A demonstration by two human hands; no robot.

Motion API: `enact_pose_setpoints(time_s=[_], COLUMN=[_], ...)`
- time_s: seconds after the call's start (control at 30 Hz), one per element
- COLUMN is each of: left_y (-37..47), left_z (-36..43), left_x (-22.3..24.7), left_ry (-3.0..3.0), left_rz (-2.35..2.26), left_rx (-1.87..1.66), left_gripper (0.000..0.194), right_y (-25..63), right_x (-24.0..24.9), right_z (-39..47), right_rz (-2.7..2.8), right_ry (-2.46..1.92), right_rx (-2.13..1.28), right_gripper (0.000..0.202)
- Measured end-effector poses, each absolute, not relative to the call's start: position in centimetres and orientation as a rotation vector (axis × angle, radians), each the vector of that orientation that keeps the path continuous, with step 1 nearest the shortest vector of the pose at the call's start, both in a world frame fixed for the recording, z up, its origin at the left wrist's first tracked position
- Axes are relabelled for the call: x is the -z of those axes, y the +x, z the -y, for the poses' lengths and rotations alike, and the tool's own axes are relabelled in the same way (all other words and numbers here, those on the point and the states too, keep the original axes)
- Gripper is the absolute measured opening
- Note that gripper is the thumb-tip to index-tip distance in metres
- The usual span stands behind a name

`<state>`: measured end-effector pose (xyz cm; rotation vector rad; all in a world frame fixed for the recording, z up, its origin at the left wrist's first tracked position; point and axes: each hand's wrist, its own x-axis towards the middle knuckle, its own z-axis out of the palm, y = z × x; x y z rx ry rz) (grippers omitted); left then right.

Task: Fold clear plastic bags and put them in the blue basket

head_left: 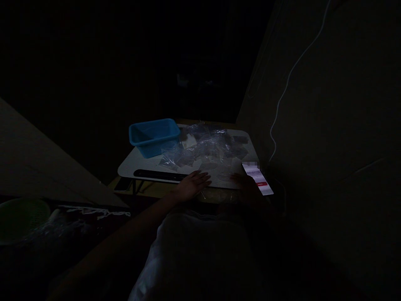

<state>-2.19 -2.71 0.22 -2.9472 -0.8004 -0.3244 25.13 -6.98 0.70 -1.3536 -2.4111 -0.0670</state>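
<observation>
My left hand [193, 184] lies flat at the front edge of a small white table [130, 166], its fingers stretched out and nothing in it. Dim and partly lost in shadow, my right hand [243, 182] rests at the same edge further right, fingers reaching forward onto the tabletop. Beyond both hands spreads a heap of clear plastic bags [209, 144]. A pale, whitish piece [189, 141] sits among them. Just right of my right hand is a phone [257, 179] with its screen lit.
A blue plastic basin [159, 140] stands at the table's back left. Along the front left edge runs a dark slot [156, 174]. A white cable [286, 81] hangs down the right wall. Low on the left is a green basket [23, 217]. The room is very dark.
</observation>
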Motion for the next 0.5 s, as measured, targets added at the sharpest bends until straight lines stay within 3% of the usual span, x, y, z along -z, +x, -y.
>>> enact_pose_setpoints(time_s=[0.23, 0.5], left_y=[-1.2, -1.2], left_z=[3.7, 4.7], left_x=[-1.0, -1.9], left_ry=[-3.093, -3.148], left_rz=[0.893, 0.902], left_rx=[0.657, 0.834], left_gripper=[0.036, 0.036], right_y=[26.0, 25.8], right_x=[0.4, 1.5], right_z=[7.8, 6.2], right_rz=[2.515, 2.265], right_ry=[-1.310, -1.232], right_rx=[0.153, -0.103], right_gripper=[0.054, 0.026])
